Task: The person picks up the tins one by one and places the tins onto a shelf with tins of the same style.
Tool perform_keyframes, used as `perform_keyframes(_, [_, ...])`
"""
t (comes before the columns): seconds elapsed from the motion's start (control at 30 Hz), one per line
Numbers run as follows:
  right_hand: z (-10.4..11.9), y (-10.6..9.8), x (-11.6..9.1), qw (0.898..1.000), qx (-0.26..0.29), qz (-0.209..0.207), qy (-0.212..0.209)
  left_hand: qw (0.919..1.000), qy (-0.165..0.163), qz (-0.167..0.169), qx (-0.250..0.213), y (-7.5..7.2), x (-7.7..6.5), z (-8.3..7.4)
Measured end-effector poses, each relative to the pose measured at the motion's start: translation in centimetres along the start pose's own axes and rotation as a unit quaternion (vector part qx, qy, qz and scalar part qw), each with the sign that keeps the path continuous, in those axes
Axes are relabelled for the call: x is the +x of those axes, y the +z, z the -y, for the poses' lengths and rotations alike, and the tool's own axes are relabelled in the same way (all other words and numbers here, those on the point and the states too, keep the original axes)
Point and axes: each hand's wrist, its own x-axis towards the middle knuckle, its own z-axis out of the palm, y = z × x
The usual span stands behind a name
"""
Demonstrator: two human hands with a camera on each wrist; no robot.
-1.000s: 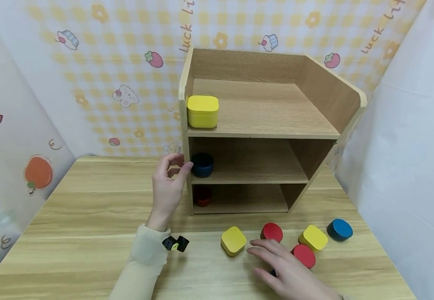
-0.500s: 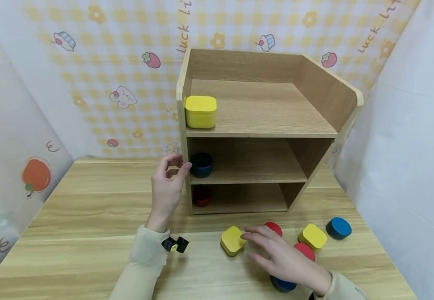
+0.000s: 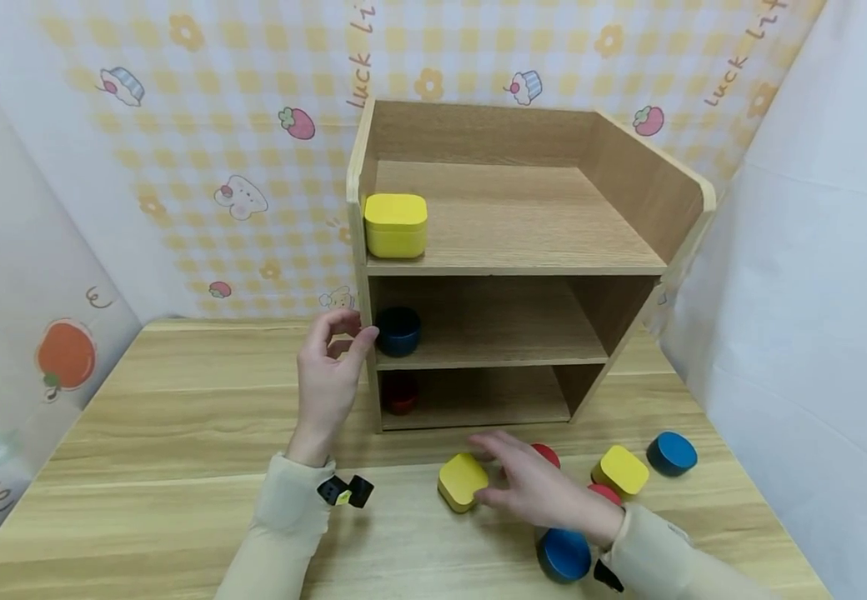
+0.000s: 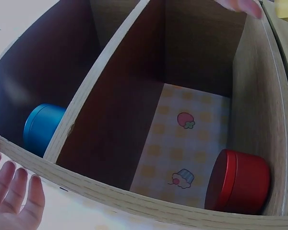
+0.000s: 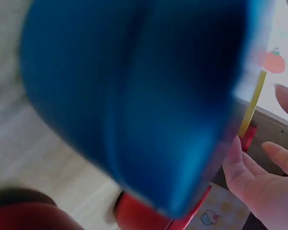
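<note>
A wooden three-tier shelf (image 3: 486, 271) stands on the table. My left hand (image 3: 328, 379) is at its left side panel, thumb tip at the front edge and fingers loosely bent outside the panel. My right hand (image 3: 531, 487) hovers at a loose yellow rounded-square tin (image 3: 462, 482), thumb near its right side and fingers spread past its upper right corner. Whether it touches the tin I cannot tell. Another yellow tin (image 3: 396, 227) sits on the top tier, a blue round tin (image 4: 44, 128) on the middle tier, and a red round tin (image 4: 245, 182) on the bottom tier.
Under my right forearm lies a blue tin (image 3: 564, 554), large in the right wrist view. Two red tins, one at the back (image 3: 546, 454), are partly hidden by my right arm. A yellow tin (image 3: 621, 471) and a blue tin (image 3: 672, 454) lie farther right. Printed cloth (image 3: 238, 125) hangs behind.
My right hand has moved leftward and up to the loose yellow tin, uncovering the blue tin below my wrist. The left hand keeps its place at the shelf's side. The view has shifted slightly.
</note>
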Motion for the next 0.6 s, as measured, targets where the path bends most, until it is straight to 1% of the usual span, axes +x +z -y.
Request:
perform_keyframes(0.13, [0.0, 0.1, 0.7, 0.999, -0.017, 0.031, 0.022, 1.0000, -0.004, -0.001, -0.008, -0.2, 0.1, 1.6])
perform_keyframes(0.2, [0.1, 0.3, 1.1, 0.998, -0.023, 0.045, 0.028, 1.0000, 0.000, -0.001, -0.008, -0.2, 0.1, 1.9])
perform_keyframes(0.37, [0.1, 1.1, 1.8, 0.996, -0.035, 0.078, 0.031, 0.9999, 0.012, 0.002, -0.009, -0.3, 0.1, 2.2])
perform_keyframes(0.47, [0.2, 1.4, 1.9, 0.994, -0.048, 0.094, 0.030, 0.9999, 0.010, 0.002, -0.011, -0.3, 0.0, 2.2])
perform_keyframes(0.6, [0.4, 1.0, 2.1, 0.993, -0.060, 0.099, 0.022, 0.9999, 0.002, -0.003, -0.014, -0.2, 0.0, 2.1])
